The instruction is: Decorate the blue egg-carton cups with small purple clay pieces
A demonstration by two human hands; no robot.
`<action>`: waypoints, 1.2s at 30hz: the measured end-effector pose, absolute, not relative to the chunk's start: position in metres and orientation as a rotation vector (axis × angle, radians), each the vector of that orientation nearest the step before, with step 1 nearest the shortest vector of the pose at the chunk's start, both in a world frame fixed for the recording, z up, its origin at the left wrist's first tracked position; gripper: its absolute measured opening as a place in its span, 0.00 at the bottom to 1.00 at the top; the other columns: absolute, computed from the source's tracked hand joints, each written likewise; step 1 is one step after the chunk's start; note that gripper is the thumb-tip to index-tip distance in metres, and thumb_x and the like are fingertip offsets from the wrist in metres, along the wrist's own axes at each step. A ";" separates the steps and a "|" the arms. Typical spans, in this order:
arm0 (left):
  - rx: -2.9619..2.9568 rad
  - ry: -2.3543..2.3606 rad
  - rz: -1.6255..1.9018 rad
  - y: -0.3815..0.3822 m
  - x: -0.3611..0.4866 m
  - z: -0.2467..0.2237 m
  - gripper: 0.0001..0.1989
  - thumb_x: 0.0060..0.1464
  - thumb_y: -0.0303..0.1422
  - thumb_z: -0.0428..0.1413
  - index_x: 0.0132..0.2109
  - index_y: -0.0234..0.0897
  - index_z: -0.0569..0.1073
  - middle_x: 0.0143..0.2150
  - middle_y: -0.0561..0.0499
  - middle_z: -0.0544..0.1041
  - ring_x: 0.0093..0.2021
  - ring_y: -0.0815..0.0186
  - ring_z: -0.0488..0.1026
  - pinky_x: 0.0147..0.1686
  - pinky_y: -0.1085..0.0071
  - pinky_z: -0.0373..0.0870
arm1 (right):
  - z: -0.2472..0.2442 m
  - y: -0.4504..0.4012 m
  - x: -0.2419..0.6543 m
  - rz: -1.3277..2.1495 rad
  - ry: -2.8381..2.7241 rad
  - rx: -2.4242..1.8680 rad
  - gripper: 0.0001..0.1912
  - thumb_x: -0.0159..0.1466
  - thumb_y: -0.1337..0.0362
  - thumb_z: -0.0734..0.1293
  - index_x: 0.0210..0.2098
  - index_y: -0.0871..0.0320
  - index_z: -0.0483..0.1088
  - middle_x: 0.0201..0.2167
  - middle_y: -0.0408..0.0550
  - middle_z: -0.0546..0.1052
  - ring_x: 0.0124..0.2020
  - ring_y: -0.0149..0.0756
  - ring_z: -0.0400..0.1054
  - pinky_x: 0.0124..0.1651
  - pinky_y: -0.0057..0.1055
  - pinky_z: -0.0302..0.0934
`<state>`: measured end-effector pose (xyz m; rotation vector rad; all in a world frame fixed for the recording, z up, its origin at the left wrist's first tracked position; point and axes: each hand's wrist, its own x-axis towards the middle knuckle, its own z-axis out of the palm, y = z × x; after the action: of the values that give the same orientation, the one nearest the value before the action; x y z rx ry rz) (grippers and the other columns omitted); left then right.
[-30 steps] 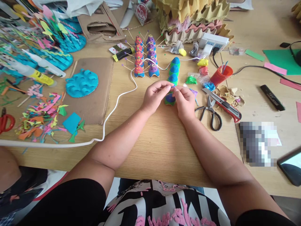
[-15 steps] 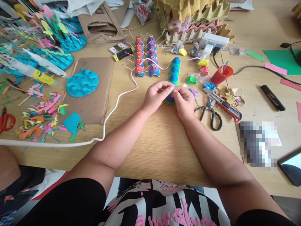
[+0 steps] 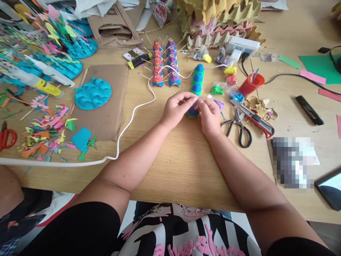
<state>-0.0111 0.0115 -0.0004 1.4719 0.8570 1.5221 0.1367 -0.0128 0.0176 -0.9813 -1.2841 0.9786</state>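
My left hand (image 3: 178,108) and my right hand (image 3: 209,113) meet fingertip to fingertip, both pinched closed. Whatever sits between the tips is too small or hidden to make out. Below and behind them stands a blue and green egg-carton caterpillar (image 3: 197,78), its middle partly covered by my fingers. To its left are a red and blue egg-carton caterpillar (image 3: 157,64) and a purple and blue one (image 3: 173,63), both stuck with pins. Packets of clay lie close by my right hand: green clay (image 3: 217,90), blue clay (image 3: 237,97) and purple clay (image 3: 219,105).
Scissors (image 3: 239,129) and a red utility knife (image 3: 254,119) lie right of my hand. A red cup (image 3: 250,84) is tipped beyond them. A white cable (image 3: 128,124) crosses the table. Cardboard (image 3: 106,122) carries a blue disc (image 3: 93,94); paper scraps (image 3: 45,133) lie left. Egg cartons (image 3: 221,21) are stacked behind.
My right hand has shifted very slightly to the right, its fingertips still against my left hand's. The objects on the table stay where they were.
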 end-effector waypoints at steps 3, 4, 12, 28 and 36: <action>1.470 0.864 1.493 0.010 -0.012 0.002 0.28 0.60 0.63 0.69 0.45 0.43 0.88 0.43 0.52 0.89 0.42 0.66 0.86 0.44 0.71 0.83 | 0.017 -0.012 0.137 0.971 -1.285 -0.990 0.32 0.68 0.32 0.72 0.27 0.53 0.73 0.27 0.41 0.73 0.34 0.33 0.68 0.41 0.34 0.68; 1.466 0.864 1.487 0.009 -0.013 0.003 0.28 0.60 0.63 0.69 0.46 0.43 0.88 0.44 0.52 0.90 0.43 0.66 0.86 0.45 0.70 0.83 | 0.017 -0.012 0.137 0.970 -1.284 -0.990 0.32 0.67 0.31 0.72 0.28 0.54 0.73 0.27 0.41 0.73 0.34 0.33 0.68 0.41 0.34 0.68; 1.375 0.890 1.503 0.004 -0.015 0.015 0.28 0.59 0.63 0.70 0.43 0.43 0.89 0.43 0.50 0.90 0.48 0.61 0.87 0.54 0.65 0.84 | 0.021 -0.012 0.135 1.011 -1.183 -0.967 0.23 0.66 0.41 0.78 0.30 0.54 0.76 0.29 0.40 0.75 0.35 0.32 0.69 0.40 0.30 0.68; 1.367 0.934 1.449 0.006 -0.015 0.012 0.18 0.66 0.52 0.69 0.45 0.42 0.86 0.44 0.50 0.88 0.47 0.63 0.85 0.52 0.67 0.83 | 0.016 -0.007 0.136 0.975 -1.062 -0.998 0.27 0.69 0.43 0.74 0.25 0.53 0.65 0.25 0.39 0.69 0.30 0.29 0.64 0.38 0.29 0.65; 1.368 0.912 1.455 0.005 -0.015 0.013 0.15 0.66 0.49 0.68 0.45 0.43 0.87 0.44 0.51 0.89 0.47 0.64 0.85 0.51 0.68 0.83 | 0.017 -0.008 0.135 0.958 -1.129 -1.011 0.32 0.68 0.34 0.73 0.25 0.53 0.67 0.25 0.41 0.69 0.30 0.31 0.66 0.37 0.31 0.66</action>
<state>-0.0154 0.0055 0.0126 1.3682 0.9124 1.4550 0.1349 -0.0081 0.0166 -1.0111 -1.1286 0.9581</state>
